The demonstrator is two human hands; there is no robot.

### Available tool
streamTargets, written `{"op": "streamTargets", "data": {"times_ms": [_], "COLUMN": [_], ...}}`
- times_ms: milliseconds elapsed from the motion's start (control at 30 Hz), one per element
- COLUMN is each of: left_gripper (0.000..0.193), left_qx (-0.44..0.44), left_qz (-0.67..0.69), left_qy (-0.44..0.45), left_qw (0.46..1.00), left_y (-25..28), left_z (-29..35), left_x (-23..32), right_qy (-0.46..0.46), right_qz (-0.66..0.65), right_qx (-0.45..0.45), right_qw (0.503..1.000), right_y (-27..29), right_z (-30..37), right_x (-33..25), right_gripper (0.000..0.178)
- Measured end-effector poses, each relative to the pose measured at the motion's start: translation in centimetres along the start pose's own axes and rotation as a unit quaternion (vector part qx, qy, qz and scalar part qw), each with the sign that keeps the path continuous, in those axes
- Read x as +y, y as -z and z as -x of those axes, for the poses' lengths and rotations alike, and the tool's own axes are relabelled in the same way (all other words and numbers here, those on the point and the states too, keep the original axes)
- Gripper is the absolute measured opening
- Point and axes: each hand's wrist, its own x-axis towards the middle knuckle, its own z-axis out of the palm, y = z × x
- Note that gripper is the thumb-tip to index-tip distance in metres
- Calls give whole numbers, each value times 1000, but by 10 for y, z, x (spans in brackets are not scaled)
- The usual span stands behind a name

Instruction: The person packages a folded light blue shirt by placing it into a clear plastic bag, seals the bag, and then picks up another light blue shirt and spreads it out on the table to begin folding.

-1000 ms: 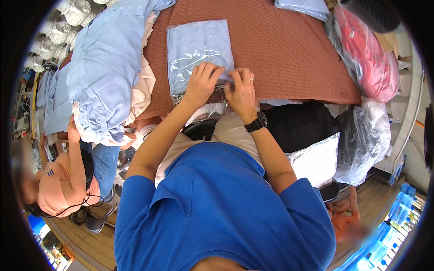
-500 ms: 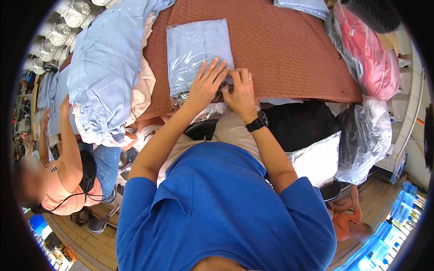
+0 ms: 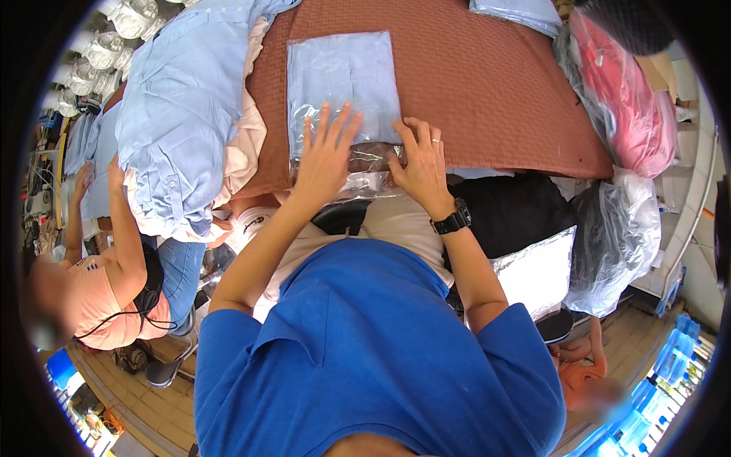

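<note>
A folded light-blue shirt (image 3: pixel 343 72) lies in a clear plastic bag (image 3: pixel 375 158), whose see-through lower end reaches the near edge of the brown table. My left hand (image 3: pixel 326 156) is open, fingers spread over the lower left part of the bag. At the bag's lower right edge is my right hand (image 3: pixel 423 166), open, with thumb and forefinger apart and the other fingers bent. Its thumb is at the clear end of the bag; whether it touches the plastic I cannot tell.
Loose light-blue shirts (image 3: pixel 179 114) are heaped on the left of the brown textured table (image 3: pixel 472 91). More folded blue garments (image 3: pixel 518 14) lie at the far right. Red goods in clear plastic (image 3: pixel 620 91) stand beside the table. A co-worker (image 3: pixel 122 282) sits at left; another person is at lower right.
My hands have moved apart. The right fingers, bent close together at the bag's lower right corner before, are now spread, and more of the clear end shows. The left fingers have spread.
</note>
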Motion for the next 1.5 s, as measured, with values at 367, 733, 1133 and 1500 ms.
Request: {"op": "streamTargets", "data": {"times_ms": [367, 733, 1133, 1500], "left_gripper": [30, 47, 30, 40], "left_qx": [49, 41, 44, 31], "left_qz": [95, 78, 117, 111], "left_qy": [-56, -160, -126, -125], "left_qw": [993, 983, 984, 985], "left_y": [-6, 3, 0, -15], "left_z": [19, -27, -37, -24], "left_x": [-55, -22, -23, -43], "right_qy": [42, 57, 38, 74], "right_qz": [-23, 28, 14, 21], "right_qx": [12, 21, 32, 18], "right_qw": [999, 998, 999, 997], "right_y": [-23, -26, -21, -38], "right_z": [0, -11, -10, -15], "right_x": [26, 8, 11, -4], "right_gripper": [13, 16, 22, 22]}}
